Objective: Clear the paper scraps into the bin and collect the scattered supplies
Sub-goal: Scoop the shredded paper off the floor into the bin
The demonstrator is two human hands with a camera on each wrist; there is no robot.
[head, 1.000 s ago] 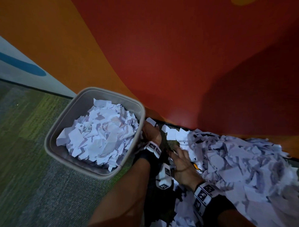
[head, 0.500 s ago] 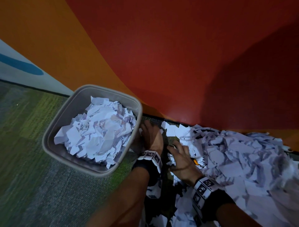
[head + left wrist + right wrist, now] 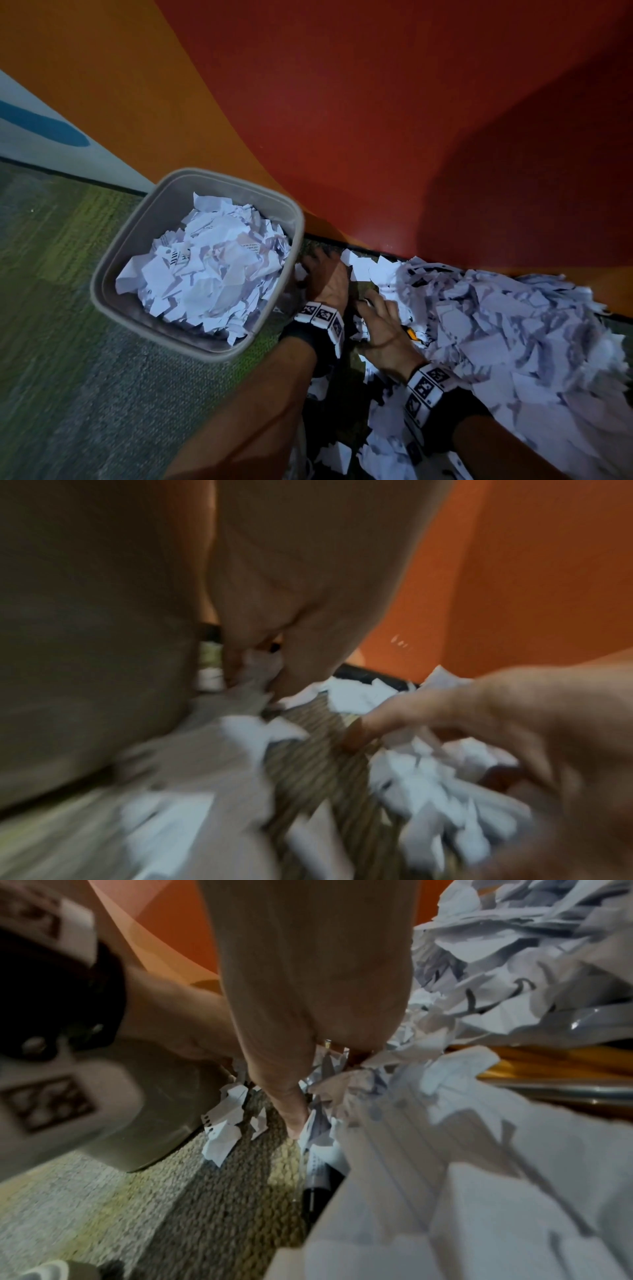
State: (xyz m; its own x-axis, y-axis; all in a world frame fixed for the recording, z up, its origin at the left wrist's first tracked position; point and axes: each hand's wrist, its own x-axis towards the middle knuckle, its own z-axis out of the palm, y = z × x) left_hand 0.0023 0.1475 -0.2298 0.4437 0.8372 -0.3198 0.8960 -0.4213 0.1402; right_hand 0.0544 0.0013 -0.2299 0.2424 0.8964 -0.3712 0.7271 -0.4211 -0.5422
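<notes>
A grey bin (image 3: pixel 120 291) heaped with white paper scraps (image 3: pixel 209 274) stands on the carpet by the wall. My left hand (image 3: pixel 322 277) is low beside the bin's right wall (image 3: pixel 85 642), and its fingertips (image 3: pixel 236 664) pinch a small white scrap. My right hand (image 3: pixel 383 325) lies with spread fingers on the left edge of a big scrap pile (image 3: pixel 496 325), one fingertip (image 3: pixel 296 1123) down on the carpet. Yellow pencils (image 3: pixel 548 1064) and a black marker (image 3: pixel 318 1185) lie half buried in the scraps. An orange-tipped item (image 3: pixel 411 334) shows beside my right hand.
An orange and red wall (image 3: pixel 342 120) runs close behind the bin and the pile. Green-grey carpet (image 3: pixel 68 377) spreads to the left and in front. Loose scraps (image 3: pixel 339 455) also lie between my forearms.
My left hand has slid forward along the bin's right side toward the wall. My right hand has stayed at the pile's edge.
</notes>
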